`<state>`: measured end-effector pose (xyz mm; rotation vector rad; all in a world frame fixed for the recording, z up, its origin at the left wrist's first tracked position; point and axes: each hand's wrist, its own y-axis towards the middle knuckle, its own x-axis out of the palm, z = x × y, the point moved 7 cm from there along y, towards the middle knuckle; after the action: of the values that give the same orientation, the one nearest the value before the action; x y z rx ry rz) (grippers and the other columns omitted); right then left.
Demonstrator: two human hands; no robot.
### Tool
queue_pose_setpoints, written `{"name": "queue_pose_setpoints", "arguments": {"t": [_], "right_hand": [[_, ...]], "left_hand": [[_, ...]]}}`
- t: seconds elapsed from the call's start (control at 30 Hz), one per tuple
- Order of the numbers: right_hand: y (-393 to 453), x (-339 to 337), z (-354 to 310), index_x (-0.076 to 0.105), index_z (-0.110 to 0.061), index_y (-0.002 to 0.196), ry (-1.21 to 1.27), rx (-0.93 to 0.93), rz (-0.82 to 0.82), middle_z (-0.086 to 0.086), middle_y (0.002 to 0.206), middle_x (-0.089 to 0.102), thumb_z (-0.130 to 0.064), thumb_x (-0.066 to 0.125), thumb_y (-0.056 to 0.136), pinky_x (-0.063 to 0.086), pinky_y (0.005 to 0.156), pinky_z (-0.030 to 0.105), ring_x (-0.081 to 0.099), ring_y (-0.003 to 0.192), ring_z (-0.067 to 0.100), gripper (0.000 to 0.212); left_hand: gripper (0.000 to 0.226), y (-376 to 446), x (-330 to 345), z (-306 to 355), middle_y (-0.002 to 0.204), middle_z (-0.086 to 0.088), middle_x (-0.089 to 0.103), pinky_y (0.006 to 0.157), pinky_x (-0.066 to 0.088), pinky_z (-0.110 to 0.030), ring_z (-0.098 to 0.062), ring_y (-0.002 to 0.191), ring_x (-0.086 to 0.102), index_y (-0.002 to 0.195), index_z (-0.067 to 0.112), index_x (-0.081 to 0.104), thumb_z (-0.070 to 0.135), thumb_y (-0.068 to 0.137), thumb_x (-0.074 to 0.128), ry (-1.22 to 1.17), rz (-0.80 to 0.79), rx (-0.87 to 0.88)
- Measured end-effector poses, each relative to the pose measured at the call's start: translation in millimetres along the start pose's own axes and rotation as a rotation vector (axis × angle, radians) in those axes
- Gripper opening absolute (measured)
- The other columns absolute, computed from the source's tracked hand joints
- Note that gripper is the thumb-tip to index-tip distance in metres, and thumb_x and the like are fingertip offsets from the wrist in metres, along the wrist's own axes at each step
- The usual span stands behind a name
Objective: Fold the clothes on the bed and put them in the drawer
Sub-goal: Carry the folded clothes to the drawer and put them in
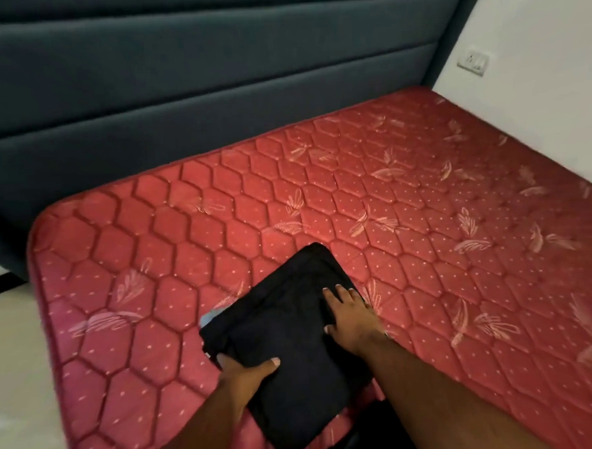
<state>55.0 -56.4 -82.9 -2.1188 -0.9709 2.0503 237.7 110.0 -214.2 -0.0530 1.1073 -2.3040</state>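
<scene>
A black folded garment (286, 331) lies on the red quilted mattress (389, 202), near its front edge. A small pale label or lining shows at the garment's left corner. My left hand (242, 373) grips the left edge of the garment, thumb on top and fingers underneath. My right hand (350, 314) rests on the right side of the garment with its fingers spread. No drawer is in view.
A dark grey padded headboard (177, 76) runs along the far side of the mattress. A white wall with a socket plate (473, 63) stands at the right. Pale floor (14, 376) lies to the left of the bed.
</scene>
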Motion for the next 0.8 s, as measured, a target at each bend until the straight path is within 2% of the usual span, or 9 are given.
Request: {"name": "queue_pose_setpoints", "arguments": {"t": [0.07,0.13,0.2,0.27,0.33,0.4,0.5,0.67,0.8], "right_hand": [[30.4,21.3,34.9,-0.002,-0.026,0.154,0.158,0.103,0.056,0.003,0.161,0.014,-0.052,0.071,0.077,0.022,0.117,0.049,0.015,0.147,0.029,0.11],[53.8,46.4,76.4,0.011,-0.024,0.153,0.429,0.25,0.096,0.007,0.154,0.032,-0.067,0.079,0.056,0.031,0.113,0.049,0.032,0.14,0.03,0.126],[69.2,75.3,105.5,0.039,-0.029,0.138,0.639,0.267,0.112,0.002,0.132,0.056,-0.08,0.078,0.038,0.045,0.102,0.046,0.054,0.121,0.023,0.118],[73.5,86.6,116.3,0.052,-0.031,0.123,0.702,0.265,0.121,-0.006,0.116,0.063,-0.071,0.083,0.043,0.051,0.092,0.036,0.061,0.106,0.013,0.095],[72.4,87.4,108.9,0.057,-0.027,0.116,0.893,0.259,0.083,-0.007,0.111,0.068,-0.041,0.091,0.056,0.054,0.084,0.026,0.066,0.096,0.007,0.07],[67.2,88.8,101.1,0.062,-0.02,0.115,1.048,0.269,-0.042,-0.003,0.108,0.072,-0.021,0.09,0.063,0.056,0.077,0.025,0.07,0.092,0.01,0.059],[46.2,82.8,85.5,0.069,-0.014,0.113,1.12,0.285,-0.192,0.002,0.103,0.074,-0.008,0.083,0.071,0.057,0.072,0.027,0.072,0.089,0.016,0.045],[-6.7,53.6,37.3,0.067,-0.009,0.109,1.157,0.231,-0.119,-0.004,0.091,0.073,0.005,0.076,0.075,0.053,0.062,0.017,0.07,0.072,0.005,0.038],[-64.0,12.9,-13.7,0.067,-0.012,0.111,1.152,0.133,-0.029,-0.001,0.098,0.074,0.0,0.079,0.074,0.055,0.07,0.021,0.071,0.083,0.009,0.041]], "left_hand": [[0.133,2.2,5.2,-5.3,0.134,-0.012,0.054,0.102,0.047,-0.045,-0.034,0.119,0.057,0.144,0.013,0.029,0.051,0.035,0.095,-0.064,0.2,-0.036],[0.124,-2.5,8.1,-1.6,0.136,-0.018,0.05,0.105,0.043,-0.05,-0.04,0.121,0.052,0.141,0.02,0.03,0.05,0.039,0.094,-0.09,0.408,-0.021],[0.117,-8.6,15.3,-4.1,0.137,-0.024,0.045,0.107,0.037,-0.053,-0.045,0.123,0.046,0.142,0.025,0.026,0.042,0.048,0.095,-0.064,0.538,-0.054],[0.116,-17.6,17.0,-4.1,0.142,-0.025,0.04,0.108,0.035,-0.053,-0.045,0.128,0.042,0.146,0.025,0.023,0.037,0.055,0.093,-0.138,0.583,-0.095],[0.101,-13.9,16.7,-8.6,0.144,-0.019,0.043,0.101,0.044,-0.05,-0.04,0.127,0.048,0.147,0.015,0.031,0.032,0.066,0.089,-0.299,0.502,-0.135],[0.073,-2.7,16.7,-11.8,0.131,-0.012,0.06,0.082,0.055,-0.041,-0.03,0.111,0.063,0.134,0.012,0.053,0.023,0.07,0.086,-0.555,0.284,-0.171],[0.046,-8.1,21.3,-0.4,0.11,-0.011,0.072,0.088,0.055,-0.044,-0.03,0.099,0.07,0.115,0.013,0.069,0.018,0.071,0.081,-0.618,-0.094,-0.196],[0.032,-51.8,-19.1,34.6,0.099,-0.02,0.073,0.077,0.057,-0.053,-0.038,0.089,0.07,0.108,0.005,0.068,0.002,0.076,0.074,-0.589,-0.103,-0.048],[0.038,-108.7,-70.0,43.8,0.101,-0.022,0.072,0.077,0.056,-0.058,-0.041,0.091,0.069,0.112,0.005,0.067,0.002,0.075,0.075,-0.625,-0.091,0.011]]}}
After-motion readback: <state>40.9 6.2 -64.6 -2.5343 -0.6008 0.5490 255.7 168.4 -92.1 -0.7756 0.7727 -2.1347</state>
